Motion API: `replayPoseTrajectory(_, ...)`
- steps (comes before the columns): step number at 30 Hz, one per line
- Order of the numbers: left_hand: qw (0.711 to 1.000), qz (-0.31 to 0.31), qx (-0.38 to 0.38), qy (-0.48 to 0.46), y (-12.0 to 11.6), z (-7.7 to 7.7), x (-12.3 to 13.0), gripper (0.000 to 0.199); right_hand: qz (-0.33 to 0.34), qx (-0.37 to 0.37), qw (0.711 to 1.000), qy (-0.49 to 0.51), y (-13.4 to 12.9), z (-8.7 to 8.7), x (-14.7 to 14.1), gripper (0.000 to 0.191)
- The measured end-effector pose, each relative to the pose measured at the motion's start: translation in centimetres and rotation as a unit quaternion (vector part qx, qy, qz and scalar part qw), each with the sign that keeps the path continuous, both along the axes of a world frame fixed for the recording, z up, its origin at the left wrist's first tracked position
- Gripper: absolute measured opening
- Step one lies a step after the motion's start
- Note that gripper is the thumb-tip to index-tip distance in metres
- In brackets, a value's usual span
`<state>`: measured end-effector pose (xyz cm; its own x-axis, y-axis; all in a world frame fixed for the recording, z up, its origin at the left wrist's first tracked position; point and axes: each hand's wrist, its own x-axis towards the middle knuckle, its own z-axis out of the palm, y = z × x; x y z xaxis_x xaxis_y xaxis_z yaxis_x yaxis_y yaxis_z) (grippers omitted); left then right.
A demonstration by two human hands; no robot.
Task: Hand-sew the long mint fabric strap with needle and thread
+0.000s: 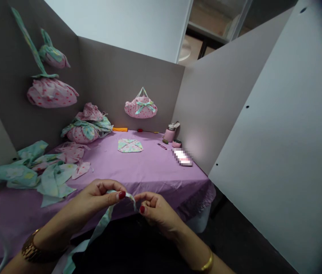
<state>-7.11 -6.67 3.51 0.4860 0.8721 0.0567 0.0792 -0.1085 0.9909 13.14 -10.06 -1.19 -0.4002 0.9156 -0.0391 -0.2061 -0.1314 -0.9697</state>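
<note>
Fabric strip [103,222], partly hidden by left hand [98,196], leaves view below.

Fabric strip [102,224] cut off by bottom edge; phone screen [182,156] pixelated; right hand's [157,211] grip unclear.

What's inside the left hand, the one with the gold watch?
The left hand pinches a pale green cloth strip; one part hangs below, another reaches toward the right hand. The bit under the thumb is covered, and I can't see into the curled fingers.
</note>
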Motion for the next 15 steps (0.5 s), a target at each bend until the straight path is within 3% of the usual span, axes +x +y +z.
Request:
replayPoseTrajectory(6, 1.0, -0.001, -0.004, 0.0, -0.1, 0.1, -0.2, 0.01, -0.088, 0.018, 0.996, 0.012, 0.5, 0.7, -1.0, 0.031)
replayPoseTrajectory(11, 1.0, 0.015, -0.022, -0.017, -0.1, -0.2, -0.3, 0.01, -0.145, 0.013, 0.989, 0.029, 0.7, 0.6, 1.2, 0.032)
replayPoseTrajectory(15, 1.0, 0.026, -0.004, 0.012, 0.1, -0.4, -0.5, 0.011, -0.179, 0.006, 0.981, 0.076, 0.8, 1.6, 3.3, 0.034)
